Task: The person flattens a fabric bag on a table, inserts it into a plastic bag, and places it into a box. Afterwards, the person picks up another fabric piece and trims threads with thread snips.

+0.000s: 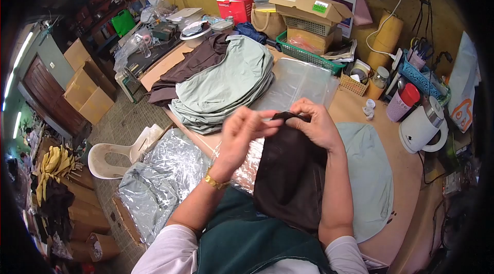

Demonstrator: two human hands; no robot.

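Observation:
A dark brown cloth piece [290, 171] hangs from my hands in front of my green apron. My right hand [318, 126] is closed on its top edge, with thumb and fingers pinching a fold. My left hand [246, 132], slightly blurred, pinches the same edge a little to the left with its fingertips. Under and to the right of the brown cloth, a pale green cloth piece [365, 176] with a rounded edge lies flat on the table. Beyond my left hand is a pile of pale green cloth [226, 81], with dark brown cloth [190, 68] beside it.
Clear plastic bags [303, 81] lie beyond my hands. Plastic-wrapped cloth [159, 181] rests at the left near a white plastic chair [118, 155]. A white kettle [424, 127], a pink cup [401, 103] and a green basket [309, 57] stand along the right and back.

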